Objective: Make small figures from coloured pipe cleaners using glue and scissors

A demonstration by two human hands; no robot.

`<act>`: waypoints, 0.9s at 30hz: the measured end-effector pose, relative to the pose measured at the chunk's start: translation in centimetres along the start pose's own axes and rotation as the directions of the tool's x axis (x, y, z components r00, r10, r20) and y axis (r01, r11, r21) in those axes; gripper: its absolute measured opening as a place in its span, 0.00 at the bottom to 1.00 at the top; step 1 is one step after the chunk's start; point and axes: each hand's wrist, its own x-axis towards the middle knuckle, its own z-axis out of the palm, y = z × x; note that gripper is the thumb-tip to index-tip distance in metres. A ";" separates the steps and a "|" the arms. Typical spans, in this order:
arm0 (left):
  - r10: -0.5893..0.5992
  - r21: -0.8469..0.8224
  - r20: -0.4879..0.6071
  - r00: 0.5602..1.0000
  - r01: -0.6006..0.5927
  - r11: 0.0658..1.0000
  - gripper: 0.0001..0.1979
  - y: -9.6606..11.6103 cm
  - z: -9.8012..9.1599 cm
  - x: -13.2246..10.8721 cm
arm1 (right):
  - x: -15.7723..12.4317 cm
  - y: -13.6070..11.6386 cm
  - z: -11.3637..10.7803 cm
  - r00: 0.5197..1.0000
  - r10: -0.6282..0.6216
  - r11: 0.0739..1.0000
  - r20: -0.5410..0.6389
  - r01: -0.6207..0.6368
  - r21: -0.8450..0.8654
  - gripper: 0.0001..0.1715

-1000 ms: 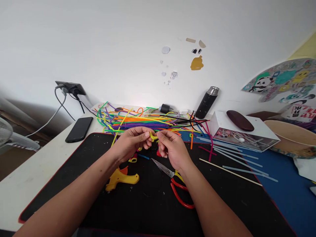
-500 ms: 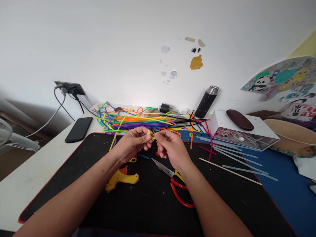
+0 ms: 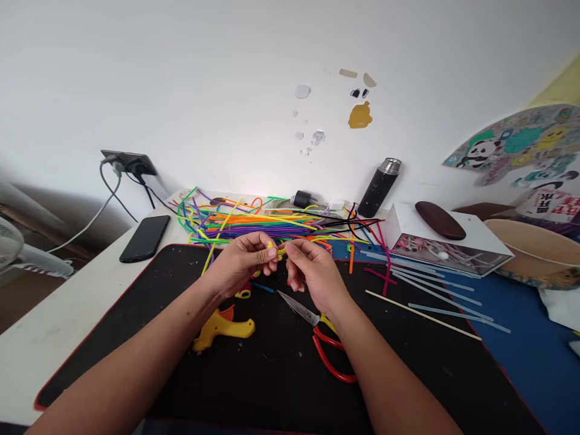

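Observation:
Above the black mat, my left hand [image 3: 249, 257] pinches a small, bent yellow pipe cleaner [image 3: 270, 246] between thumb and fingertips. My right hand [image 3: 312, 266] is closed on the other end of that pipe cleaner, close beside the left. Its exact shape is partly hidden by the fingers. Below the hands lie scissors [image 3: 299, 308] with red handles, partly covered by my right forearm. A yellow glue gun [image 3: 226, 327] with an orange trigger rests near my left forearm. Just under my left hand are a small yellow-rimmed roll [image 3: 243, 293] and a short blue piece [image 3: 263, 287].
A heap of colourful pipe cleaners [image 3: 263, 225] lies along the wall. Clear glue sticks [image 3: 444, 287] and a wooden stick [image 3: 421, 314] are on the right. Around the mat stand a phone [image 3: 145, 238], a black flask [image 3: 379, 188], a white box [image 3: 399, 223] and a bowl [image 3: 534, 238].
My hands have drawn slightly apart, and a little more of the yellow pipe cleaner shows between them. Everything else on the mat stays where it was.

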 end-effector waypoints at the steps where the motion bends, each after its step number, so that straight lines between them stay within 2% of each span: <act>1: 0.001 0.000 0.000 1.000 -0.001 1.000 0.19 -0.1 0.0 0.0 | 0.0 0.0 0.0 1.000 -0.003 1.000 -0.007 0.003 -0.008 0.23; 7: -0.016 -0.077 -0.026 1.000 0.014 0.997 0.20 -0.3 0.1 0.1 | 0.1 0.1 0.0 0.998 -0.036 0.998 -0.050 0.034 -0.046 0.23; 11: -0.051 -0.094 -0.055 0.997 0.046 0.995 0.20 -0.2 0.2 0.1 | 0.1 0.1 0.2 0.998 -0.049 0.993 -0.033 0.045 -0.110 0.22; 27: -0.067 -0.069 -0.133 0.989 0.058 0.996 0.19 -0.1 0.2 0.2 | 0.0 0.0 0.2 0.998 -0.039 0.987 -0.042 0.032 -0.156 0.23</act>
